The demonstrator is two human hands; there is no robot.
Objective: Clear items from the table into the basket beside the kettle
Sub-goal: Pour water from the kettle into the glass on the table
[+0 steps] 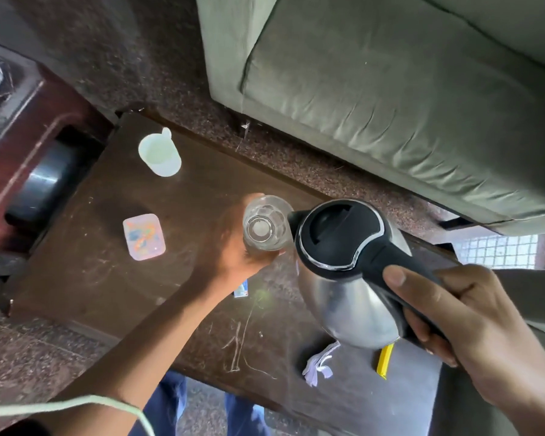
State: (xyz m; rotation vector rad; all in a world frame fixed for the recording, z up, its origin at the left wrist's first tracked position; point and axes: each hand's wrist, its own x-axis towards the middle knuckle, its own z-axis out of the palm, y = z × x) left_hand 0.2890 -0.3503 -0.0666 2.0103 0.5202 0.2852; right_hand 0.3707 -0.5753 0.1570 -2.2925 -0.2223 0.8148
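Green sofa [390, 89] behind the dark wooden table [107, 294]. Right hand [463, 325] wraps the black handle of the steel kettle [346, 278], tipped with its spout just at the rim of a clear glass [266, 223]. Left hand [233, 247] grips that glass above the table. On the tabletop: white cup [159, 152] at the far end, small pale box [143, 236] near the middle, crumpled paper [318, 366] and a yellow item [384, 360] below the kettle. Basket not identifiable.

Green sofa [390, 89] (creased cushion) on speckled brown floor [139, 42].
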